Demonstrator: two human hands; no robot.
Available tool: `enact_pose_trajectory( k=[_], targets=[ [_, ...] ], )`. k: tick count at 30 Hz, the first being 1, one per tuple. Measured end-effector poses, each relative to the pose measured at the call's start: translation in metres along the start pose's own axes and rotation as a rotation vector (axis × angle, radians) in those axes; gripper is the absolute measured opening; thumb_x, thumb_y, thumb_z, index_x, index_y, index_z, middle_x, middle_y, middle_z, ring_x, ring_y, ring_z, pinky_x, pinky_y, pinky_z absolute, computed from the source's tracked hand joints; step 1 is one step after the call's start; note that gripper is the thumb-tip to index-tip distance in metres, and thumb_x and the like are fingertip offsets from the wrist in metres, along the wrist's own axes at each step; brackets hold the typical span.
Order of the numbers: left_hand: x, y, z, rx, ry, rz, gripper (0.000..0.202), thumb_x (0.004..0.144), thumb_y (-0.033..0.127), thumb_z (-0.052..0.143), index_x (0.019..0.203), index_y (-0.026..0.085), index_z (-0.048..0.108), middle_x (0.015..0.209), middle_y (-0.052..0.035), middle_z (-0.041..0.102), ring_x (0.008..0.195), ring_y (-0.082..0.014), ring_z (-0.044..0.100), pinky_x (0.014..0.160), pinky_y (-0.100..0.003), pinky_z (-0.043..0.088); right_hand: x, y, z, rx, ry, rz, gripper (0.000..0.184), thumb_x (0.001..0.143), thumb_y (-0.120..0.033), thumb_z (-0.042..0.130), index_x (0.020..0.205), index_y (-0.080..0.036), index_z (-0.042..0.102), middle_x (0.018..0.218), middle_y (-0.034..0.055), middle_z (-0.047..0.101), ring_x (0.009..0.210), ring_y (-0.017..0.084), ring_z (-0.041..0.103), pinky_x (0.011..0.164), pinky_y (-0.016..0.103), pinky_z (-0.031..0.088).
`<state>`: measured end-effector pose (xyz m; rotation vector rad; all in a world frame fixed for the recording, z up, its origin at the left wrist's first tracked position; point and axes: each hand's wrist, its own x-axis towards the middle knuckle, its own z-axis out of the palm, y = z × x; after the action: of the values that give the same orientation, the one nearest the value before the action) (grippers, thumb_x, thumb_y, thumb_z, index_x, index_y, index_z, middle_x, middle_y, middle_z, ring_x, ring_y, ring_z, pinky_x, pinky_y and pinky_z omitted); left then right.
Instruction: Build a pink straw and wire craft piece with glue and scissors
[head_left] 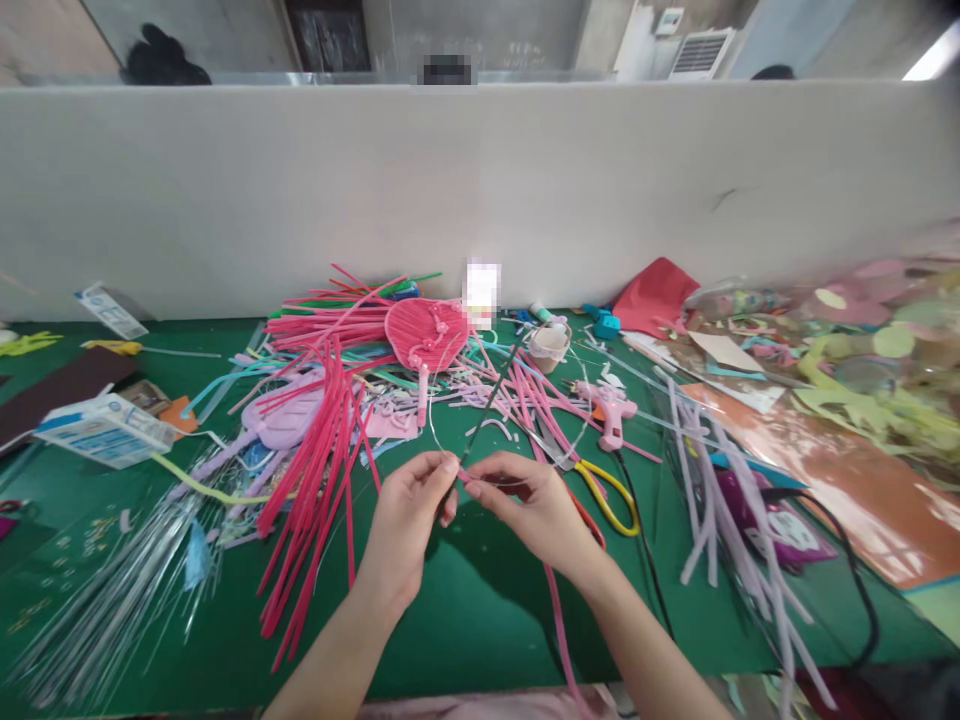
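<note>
Over the middle of the green table, my left hand and my right hand meet fingertip to fingertip, both closed in a pinch. Between them they hold a thin wire bent into a wide, pale loop. A dark green thin stick slants up and away from the left fingertips. A small bit of pink shows where the fingertips meet; its kind is unclear. Beyond the hands lies a heart-shaped fan made of pink pipe cleaners. Scissors with a yellow handle lie beside my right hand.
Red-pink pipe cleaners lie left, near a lilac fan and silvery wires. A pink glue gun with a black cord, a tape roll and lilac pipe cleaners lie right. A white partition stands behind.
</note>
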<state>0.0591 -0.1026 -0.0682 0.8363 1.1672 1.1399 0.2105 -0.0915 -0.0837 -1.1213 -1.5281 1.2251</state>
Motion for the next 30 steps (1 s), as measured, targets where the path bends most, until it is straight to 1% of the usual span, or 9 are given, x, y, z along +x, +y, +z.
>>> enact_pose_trajectory(
  k=[2, 5, 10, 13, 16, 20, 23, 27, 30],
  targets=[
    [-0.002, 0.003, -0.002, -0.013, -0.048, -0.026, 0.030, 0.077, 0.044, 0.071, 0.076, 0.016, 0.061, 0.053, 0.0059, 0.048, 0.049, -0.0067, 0.041, 0.049, -0.019, 0.031, 0.003, -0.004, -0.009, -0.099, -0.049, -0.081, 0.015, 0.085, -0.035, 0.067, 0.086, -0.022, 0.075, 0.083, 0.0030, 0.074, 0.076, 0.017, 0.067, 0.070, 0.028, 0.052],
    [-0.005, 0.008, -0.006, -0.006, -0.125, -0.058, 0.030, 0.076, 0.044, 0.072, 0.080, 0.015, 0.063, 0.055, 0.0057, 0.049, 0.049, -0.0061, 0.040, 0.049, -0.019, 0.030, 0.007, -0.012, -0.022, -0.265, -0.105, -0.233, 0.016, 0.089, -0.033, 0.063, 0.085, -0.022, 0.074, 0.079, 0.0034, 0.073, 0.074, 0.016, 0.066, 0.069, 0.028, 0.051],
    [-0.011, 0.024, -0.011, 0.012, -0.245, -0.091, 0.029, 0.073, 0.042, 0.075, 0.072, 0.015, 0.063, 0.061, 0.0041, 0.051, 0.047, -0.0049, 0.042, 0.048, -0.020, 0.029, 0.015, -0.024, -0.034, -0.447, -0.127, -0.558, 0.022, 0.097, -0.026, 0.052, 0.089, -0.023, 0.073, 0.084, 0.0056, 0.073, 0.080, 0.016, 0.066, 0.072, 0.027, 0.052],
    [-0.011, 0.032, -0.017, 0.055, -0.345, -0.122, 0.027, 0.075, 0.039, 0.076, 0.072, 0.015, 0.063, 0.065, 0.0028, 0.054, 0.048, -0.0050, 0.045, 0.051, -0.020, 0.032, 0.018, -0.033, -0.039, -0.574, -0.151, -0.649, 0.030, 0.099, -0.023, 0.044, 0.093, -0.025, 0.073, 0.087, 0.0051, 0.074, 0.082, 0.016, 0.067, 0.074, 0.027, 0.053],
    [-0.011, 0.034, -0.026, 0.091, -0.448, -0.164, 0.028, 0.076, 0.039, 0.077, 0.072, 0.015, 0.063, 0.069, 0.0010, 0.057, 0.052, -0.0065, 0.050, 0.055, -0.021, 0.037, 0.019, -0.038, -0.040, -0.657, -0.183, -0.743, 0.036, 0.100, -0.018, 0.039, 0.092, -0.025, 0.073, 0.082, 0.0043, 0.073, 0.075, 0.015, 0.065, 0.070, 0.027, 0.052],
    [-0.011, 0.030, -0.033, 0.088, -0.518, -0.227, 0.033, 0.073, 0.043, 0.079, 0.075, 0.015, 0.061, 0.070, -0.0003, 0.057, 0.060, -0.0110, 0.058, 0.058, -0.022, 0.042, 0.017, -0.029, -0.032, -0.588, -0.075, -0.883, 0.019, 0.096, -0.021, 0.054, 0.089, -0.023, 0.072, 0.078, 0.0039, 0.072, 0.068, 0.014, 0.062, 0.065, 0.027, 0.050],
    [-0.010, 0.025, -0.035, 0.100, -0.519, -0.284, 0.034, 0.073, 0.043, 0.079, 0.078, 0.016, 0.060, 0.073, 0.0005, 0.058, 0.057, -0.0100, 0.057, 0.053, -0.022, 0.043, 0.015, -0.016, -0.025, -0.519, 0.053, -0.940, 0.006, 0.089, -0.025, 0.067, 0.090, -0.021, 0.071, 0.074, 0.0028, 0.071, 0.067, 0.014, 0.061, 0.065, 0.029, 0.050],
    [-0.008, 0.021, -0.035, 0.134, -0.521, -0.287, 0.033, 0.076, 0.044, 0.077, 0.083, 0.015, 0.064, 0.083, -0.0017, 0.062, 0.053, -0.0070, 0.053, 0.051, -0.021, 0.044, 0.015, -0.007, -0.022, -0.510, 0.114, -0.958, 0.008, 0.087, -0.028, 0.069, 0.090, -0.020, 0.071, 0.073, 0.0023, 0.070, 0.071, 0.015, 0.062, 0.069, 0.032, 0.051],
    [-0.007, 0.019, -0.034, 0.189, -0.517, -0.260, 0.036, 0.075, 0.047, 0.076, 0.078, 0.012, 0.067, 0.080, -0.0057, 0.065, 0.052, -0.0066, 0.050, 0.048, -0.020, 0.040, 0.018, -0.006, -0.023, -0.535, 0.126, -0.956, 0.011, 0.086, -0.032, 0.071, 0.091, -0.022, 0.072, 0.073, 0.0016, 0.071, 0.075, 0.017, 0.063, 0.074, 0.034, 0.053]
  ],
)
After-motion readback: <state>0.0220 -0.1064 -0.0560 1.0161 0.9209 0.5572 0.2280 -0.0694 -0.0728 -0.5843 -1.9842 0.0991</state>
